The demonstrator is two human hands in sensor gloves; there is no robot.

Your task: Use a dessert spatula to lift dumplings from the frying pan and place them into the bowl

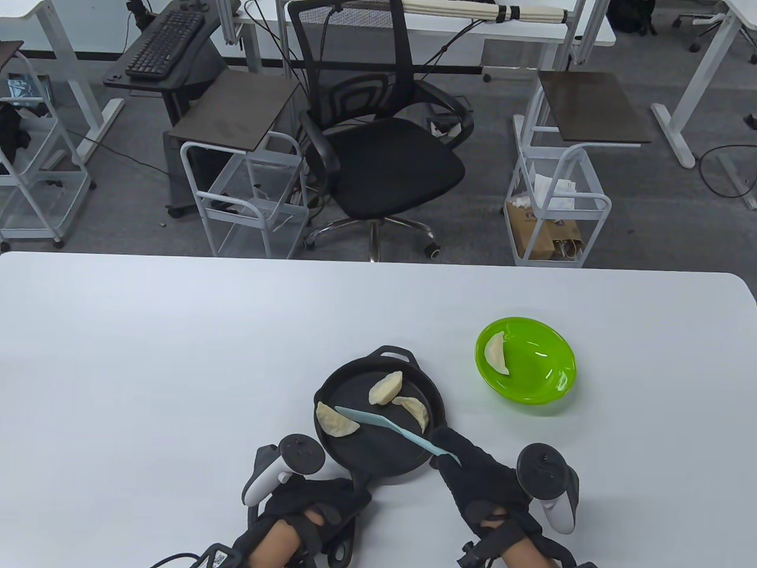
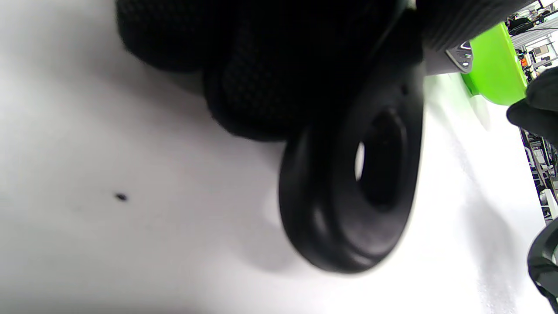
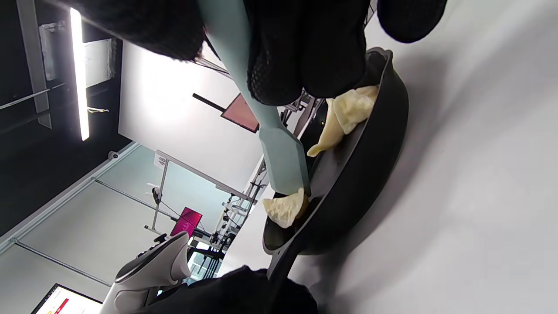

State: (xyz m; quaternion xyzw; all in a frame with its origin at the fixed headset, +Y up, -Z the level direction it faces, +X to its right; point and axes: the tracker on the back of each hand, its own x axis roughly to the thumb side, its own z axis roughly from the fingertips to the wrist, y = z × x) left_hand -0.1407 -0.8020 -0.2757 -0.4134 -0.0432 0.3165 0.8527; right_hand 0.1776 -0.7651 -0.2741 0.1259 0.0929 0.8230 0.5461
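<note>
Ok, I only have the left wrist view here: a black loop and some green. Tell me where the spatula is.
Observer: The right hand holds the spatula; its blade touches the leftmost dumpling in the frying pan.
Operator: Give me the pan count.
Observer: Three dumplings in the pan.
Operator: Report the bowl.
Observer: The green bowl holds one dumpling.
Operator: Confirm my loop.
Observer: It's the pan handle, held by the left hand.
</note>
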